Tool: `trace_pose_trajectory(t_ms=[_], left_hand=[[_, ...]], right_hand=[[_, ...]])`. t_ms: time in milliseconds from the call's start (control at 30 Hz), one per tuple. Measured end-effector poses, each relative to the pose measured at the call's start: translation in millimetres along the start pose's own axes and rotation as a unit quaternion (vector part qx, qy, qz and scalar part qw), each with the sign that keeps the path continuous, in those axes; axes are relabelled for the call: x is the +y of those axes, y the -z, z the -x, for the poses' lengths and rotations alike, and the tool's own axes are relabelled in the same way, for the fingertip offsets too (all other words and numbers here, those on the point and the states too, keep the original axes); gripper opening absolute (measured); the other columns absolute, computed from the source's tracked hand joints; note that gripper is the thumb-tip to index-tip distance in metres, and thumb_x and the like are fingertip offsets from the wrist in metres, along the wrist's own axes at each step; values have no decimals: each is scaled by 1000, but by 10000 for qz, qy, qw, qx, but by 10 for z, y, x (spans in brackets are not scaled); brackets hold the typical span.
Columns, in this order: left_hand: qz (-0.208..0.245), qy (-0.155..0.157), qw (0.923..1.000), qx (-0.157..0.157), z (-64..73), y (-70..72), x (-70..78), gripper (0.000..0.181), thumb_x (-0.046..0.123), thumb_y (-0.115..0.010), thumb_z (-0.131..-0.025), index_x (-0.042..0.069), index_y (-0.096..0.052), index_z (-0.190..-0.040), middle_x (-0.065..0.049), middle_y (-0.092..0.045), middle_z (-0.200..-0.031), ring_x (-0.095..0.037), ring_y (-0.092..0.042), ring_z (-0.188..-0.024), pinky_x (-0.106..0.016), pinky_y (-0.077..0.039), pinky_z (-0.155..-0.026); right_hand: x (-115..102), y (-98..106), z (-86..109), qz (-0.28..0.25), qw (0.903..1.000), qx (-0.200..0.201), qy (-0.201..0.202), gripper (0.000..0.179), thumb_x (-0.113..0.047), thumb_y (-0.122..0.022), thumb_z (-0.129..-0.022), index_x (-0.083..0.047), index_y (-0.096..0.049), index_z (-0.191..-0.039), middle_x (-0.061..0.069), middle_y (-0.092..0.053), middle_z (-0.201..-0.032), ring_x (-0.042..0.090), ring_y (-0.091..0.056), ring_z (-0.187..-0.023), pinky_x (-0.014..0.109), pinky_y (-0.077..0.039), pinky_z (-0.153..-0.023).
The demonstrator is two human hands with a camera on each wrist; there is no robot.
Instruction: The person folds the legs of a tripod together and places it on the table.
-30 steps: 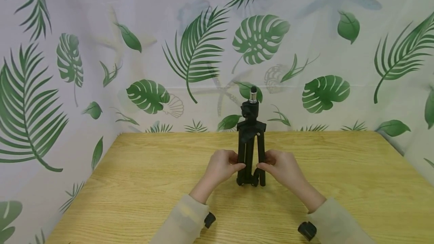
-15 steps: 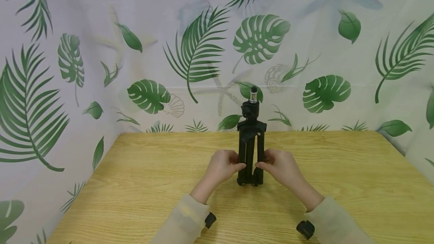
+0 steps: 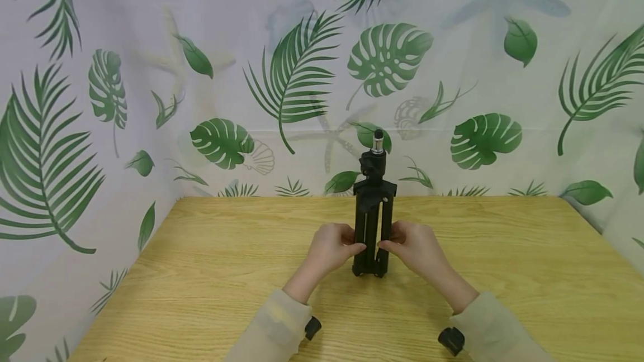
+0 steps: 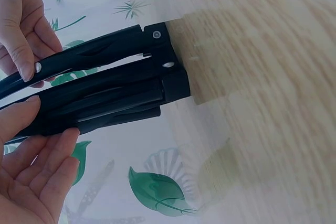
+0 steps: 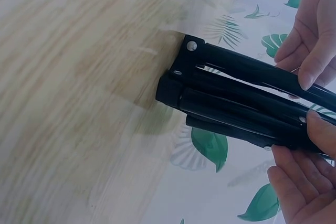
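Midway between the tabletop's [image 3: 226, 250] left and right edges, folded black tripod stands upright. Grip: left hand [image 3: 334, 242] and right hand [image 3: 416, 246] pinching its legs [image 3: 386, 219] from opposite sides, likely for steadiness.

Left sleeve [image 3: 266, 334] pale beige, faint yellow patch [image 3: 279, 314] on it, right sleeve [image 3: 500, 328] also beige, small black wrist cameras [image 3: 451, 341]

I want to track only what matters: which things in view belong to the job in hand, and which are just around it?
Seems part of the job:
black tripod, legs close together
left hand, holding the tripod
right hand, also holding it

Seems just around it:
wood-grain table
leaf-print sheet behind
black device by the left sleeve
black device by the right sleeve
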State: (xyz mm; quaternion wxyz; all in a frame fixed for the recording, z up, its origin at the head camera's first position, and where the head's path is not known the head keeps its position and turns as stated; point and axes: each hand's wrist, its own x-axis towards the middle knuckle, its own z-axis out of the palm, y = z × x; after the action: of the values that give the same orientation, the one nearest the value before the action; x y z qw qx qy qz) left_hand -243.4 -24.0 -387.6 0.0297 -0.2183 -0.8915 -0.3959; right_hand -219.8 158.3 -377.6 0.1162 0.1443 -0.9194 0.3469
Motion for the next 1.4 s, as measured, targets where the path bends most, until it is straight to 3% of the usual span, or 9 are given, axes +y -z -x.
trace_pose_trajectory(t_ms=[767, 967, 1133, 1400], left_hand=[[43, -18, 10000, 53, 4, -2, 17, 15, 18, -67, -79, 4, -68, -83, -2, -64, -75, -12, -59, -68, -22, -46, -60], [-20, -160, 9999, 13, 3, -7, -8, 13, 17, -67, -79, 5, -67, -81, -2, -64, -76, -12, -60, -69, -22, -47, -61], [-402, -440, 9982, -53, -13, 3, -11, 12, 18, -66, -80, 6, -66, -79, -2, -64, -76, -13, -59, -70, -23, -46, -64], [-508, -310, 9977, -315, -44, 19, -14, 7, 15, -64, -82, 9, -63, -79, -1, -64, -79, -14, -59, -75, -26, -46, -65]], right_hand=[[7, 18, -31, -131, 9998, -137, -45, 18, -14, -70, -76, -2, -64, -87, 7, -65, -80, 20, -62, -73, 34, -49, -63], [127, 68, -30, -290, 9984, -440, 193, 21, -11, -69, -76, 0, -64, -92, 12, -64, -89, 24, -62, -82, 39, -49, -71], [194, 152, -60, -199, 9977, -471, 438, 22, -3, -64, -78, 6, -61, -98, 18, -62, -94, 29, -61, -85, 41, -48, -73], [209, 150, -104, -159, 9981, -298, 521, 22, -3, -63, -80, 5, -60, -100, 17, -62, -96, 28, -61, -87, 41, -47, -75]])
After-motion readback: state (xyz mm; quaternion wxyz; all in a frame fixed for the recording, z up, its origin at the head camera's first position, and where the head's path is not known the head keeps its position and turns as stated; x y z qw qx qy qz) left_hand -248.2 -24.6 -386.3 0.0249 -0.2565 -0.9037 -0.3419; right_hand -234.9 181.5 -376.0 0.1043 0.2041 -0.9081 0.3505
